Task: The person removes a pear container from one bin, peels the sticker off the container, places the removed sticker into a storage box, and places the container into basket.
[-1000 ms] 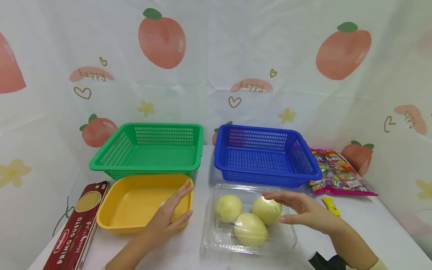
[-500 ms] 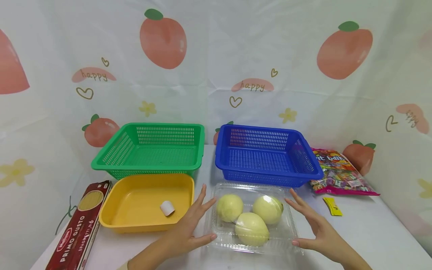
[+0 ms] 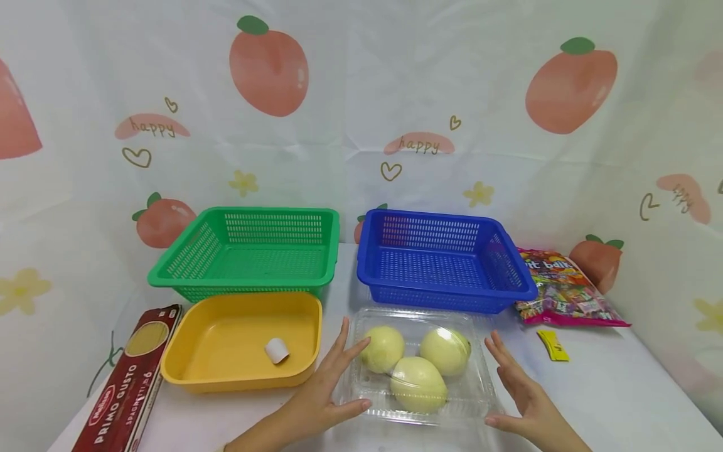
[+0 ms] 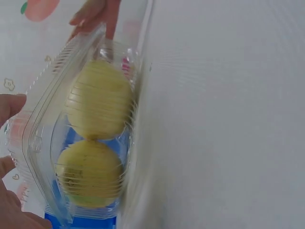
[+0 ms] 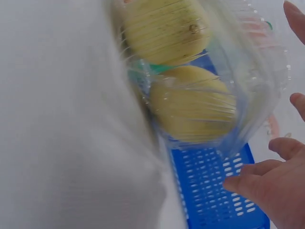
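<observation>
Three pale yellow round fruits sit in a clear plastic clamshell box at the front middle of the table. My left hand is at the box's left side, fingers spread, thumb and fingertips by its edge. On the other side my right hand is held with fingers apart, just off the right edge. Neither hand grips anything; whether the left fingertips touch the plastic I cannot tell. Fingers show beside the box in the left wrist view. The right wrist view has spread fingers near the ribbed plastic.
Behind the box stands a blue basket, with a green basket to its left. A yellow basin holds a small white rolled piece. A red spaghetti box, candy bag and small yellow packet lie around.
My left hand has come from over the yellow basin to the box's left side, uncovering the white piece. My right hand has moved from above the fruits to the right side.
</observation>
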Available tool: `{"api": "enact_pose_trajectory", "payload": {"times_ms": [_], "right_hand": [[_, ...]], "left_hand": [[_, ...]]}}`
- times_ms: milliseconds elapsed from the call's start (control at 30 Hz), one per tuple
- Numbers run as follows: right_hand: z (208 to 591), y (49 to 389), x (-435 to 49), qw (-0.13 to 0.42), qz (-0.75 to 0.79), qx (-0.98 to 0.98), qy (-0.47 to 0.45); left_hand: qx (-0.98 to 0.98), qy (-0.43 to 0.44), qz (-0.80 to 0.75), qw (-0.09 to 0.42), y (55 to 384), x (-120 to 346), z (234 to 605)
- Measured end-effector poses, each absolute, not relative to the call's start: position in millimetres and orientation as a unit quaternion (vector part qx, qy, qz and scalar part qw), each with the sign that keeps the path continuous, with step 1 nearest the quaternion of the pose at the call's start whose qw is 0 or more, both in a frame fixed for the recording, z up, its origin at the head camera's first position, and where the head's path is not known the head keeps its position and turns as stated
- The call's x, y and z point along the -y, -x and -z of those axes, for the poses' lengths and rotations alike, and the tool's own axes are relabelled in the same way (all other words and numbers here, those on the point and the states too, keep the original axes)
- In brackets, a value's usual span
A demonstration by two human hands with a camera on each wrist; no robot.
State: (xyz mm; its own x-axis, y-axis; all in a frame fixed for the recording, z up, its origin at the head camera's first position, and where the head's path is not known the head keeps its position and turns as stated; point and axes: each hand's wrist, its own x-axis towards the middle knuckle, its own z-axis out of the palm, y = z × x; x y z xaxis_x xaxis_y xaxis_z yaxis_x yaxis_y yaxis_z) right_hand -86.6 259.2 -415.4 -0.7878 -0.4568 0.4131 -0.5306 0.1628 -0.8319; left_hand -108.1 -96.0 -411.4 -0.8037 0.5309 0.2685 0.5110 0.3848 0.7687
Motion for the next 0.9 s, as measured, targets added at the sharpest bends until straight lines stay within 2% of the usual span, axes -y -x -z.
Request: {"api": "enact_pose_trajectory", "payload": {"times_ms": [167,367,600,767,900], "right_hand": [[422.9,87.9,-256.6,0.009,-0.554,0.761,-0.337],[427.4,87.9,-251.6,-0.012,-0.556,0.761,-0.335],[431.3,86.4,-243.3,0.012,-0.553,0.773,-0.311],[431.4,84.4,-240.3,0.032,-0.550,0.785,-0.283],[428.5,82.7,-238.9,0.024,-0.551,0.796,-0.247]], "left_hand": [[-0.837,-0.296,-0.460,0.018,108.3,95.4,416.7],[-0.829,-0.282,-0.481,0.050,108.5,93.7,421.5],[-0.807,-0.273,-0.514,0.101,108.0,91.6,423.7],[-0.790,-0.281,-0.533,0.112,108.0,91.0,426.3],[-0.783,-0.287,-0.539,0.116,108.8,90.7,426.6]]}}
